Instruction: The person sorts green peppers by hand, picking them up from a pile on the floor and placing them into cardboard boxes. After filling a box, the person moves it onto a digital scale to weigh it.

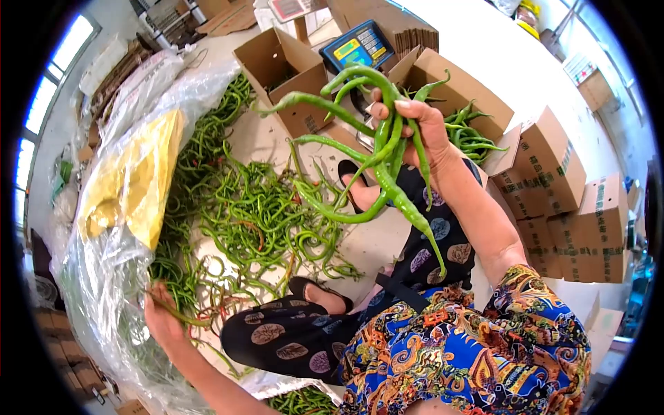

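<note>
My right hand point(418, 128) is raised, its fingers closed round a bunch of long green peppers point(387, 155) that hang and spread to both sides. Low at the left, my left hand point(164, 318) is at the edge of the pepper pile, with a brownish-green pepper point(181, 315) at its fingers. Loose green peppers point(256, 207), a few of them red, lie heaped on the floor between the hands. Clear plastic sheeting point(117, 277) with a yellow piece point(138, 183) borders the heap.
An open cardboard box point(283, 76) stands beyond the heap, beside a scale with a lit display point(356, 52). Another open box point(477, 90) holds green peppers point(470, 131). Printed cartons point(588, 228) are stacked at the right. My feet point(325, 297) are beside the heap.
</note>
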Available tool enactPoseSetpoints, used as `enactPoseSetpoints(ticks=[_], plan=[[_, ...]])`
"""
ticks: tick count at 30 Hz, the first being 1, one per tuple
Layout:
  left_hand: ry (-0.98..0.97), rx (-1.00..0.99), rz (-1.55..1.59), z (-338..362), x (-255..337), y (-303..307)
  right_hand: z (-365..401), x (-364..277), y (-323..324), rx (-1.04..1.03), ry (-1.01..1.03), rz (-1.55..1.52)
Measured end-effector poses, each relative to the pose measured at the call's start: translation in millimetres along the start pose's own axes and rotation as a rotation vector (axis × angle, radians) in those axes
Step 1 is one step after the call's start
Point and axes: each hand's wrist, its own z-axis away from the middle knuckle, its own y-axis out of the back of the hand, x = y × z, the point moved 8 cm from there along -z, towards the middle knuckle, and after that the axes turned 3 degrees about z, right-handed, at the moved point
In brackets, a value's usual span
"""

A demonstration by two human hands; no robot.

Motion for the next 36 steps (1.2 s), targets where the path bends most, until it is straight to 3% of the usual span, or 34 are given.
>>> enactPoseSetpoints(ticks=[1,2,4,7,10,13,18,22,24,26,27,30,32,34,35,36], plan=[[-0.088,0.187,-0.276,-37,7,78,1,-2,-2,0.009,-0.002,0.010],[-0.196,0.472,-0.527,-28,20,101,2,-2,-5,0.019,-0.004,0.017],[-0.231,0.410,-0.568,-17,18,101,5,-5,-13,0.109,-0.026,0.093],[-0.129,-0.044,-0.387,45,-12,-29,3,-3,-8,0.122,-0.013,0.145],[-0.020,-0.285,-0.306,77,-45,-107,4,-5,-9,0.150,0.010,0.261],[0.049,-0.375,-0.328,105,-62,-162,2,-19,-10,0.185,0.075,0.333],[0.082,-0.469,-0.320,102,-81,-193,7,-104,-8,0.339,0.307,0.680],[0.106,-0.480,-0.321,85,-95,-192,25,-188,-16,0.405,0.683,0.993],[0.121,-0.487,-0.328,78,-106,-192,37,-197,-20,0.485,0.516,1.234],[0.146,-0.480,-0.366,74,-113,-194,50,-211,-21,0.787,0.326,1.588],[0.158,-0.486,-0.380,74,-116,-196,43,-231,28,0.816,0.542,1.831],[0.187,-0.486,-0.424,72,-125,-195,38,-215,62,0.899,0.360,2.226],[0.204,-0.488,-0.453,71,-127,-199,27,-197,115,0.888,0.116,2.116],[0.220,-0.502,-0.479,69,-135,-203,9,-158,149,0.673,-0.289,2.358],[0.240,-0.501,-0.499,71,-139,-207,11,-137,176,0.570,-0.499,2.320],[0.256,-0.515,-0.522,74,-141,-211,15,-127,179,0.521,-0.523,2.192]])
